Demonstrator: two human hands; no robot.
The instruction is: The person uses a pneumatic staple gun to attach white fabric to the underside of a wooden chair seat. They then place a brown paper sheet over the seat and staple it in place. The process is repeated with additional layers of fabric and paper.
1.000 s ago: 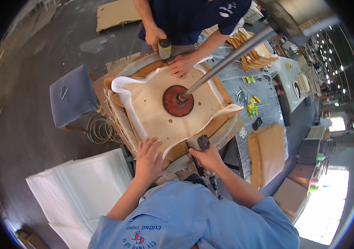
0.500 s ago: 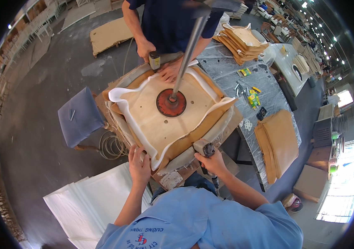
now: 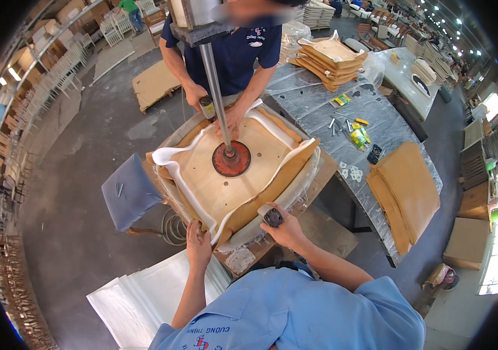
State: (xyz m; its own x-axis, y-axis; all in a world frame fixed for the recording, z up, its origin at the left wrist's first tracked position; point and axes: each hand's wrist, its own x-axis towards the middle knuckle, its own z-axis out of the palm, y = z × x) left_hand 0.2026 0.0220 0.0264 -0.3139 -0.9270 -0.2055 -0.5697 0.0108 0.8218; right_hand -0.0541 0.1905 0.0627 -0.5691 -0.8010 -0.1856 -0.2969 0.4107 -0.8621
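- I watched a smooth, pale wood panel, wavy white padding and a creased tan cover layered at the counter's centre, beneath a round red disc.
- My right grip wrapped a handheld tool; my left grip sat at the cover's near-left corner, pinching or not I couldn't tell.
- Grey floor stretched past the counter's left edge, around a blue-seated stool.

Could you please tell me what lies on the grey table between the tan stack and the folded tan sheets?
In the head view, yellow-green boxes, thin strips, a black object and white patches lie there.
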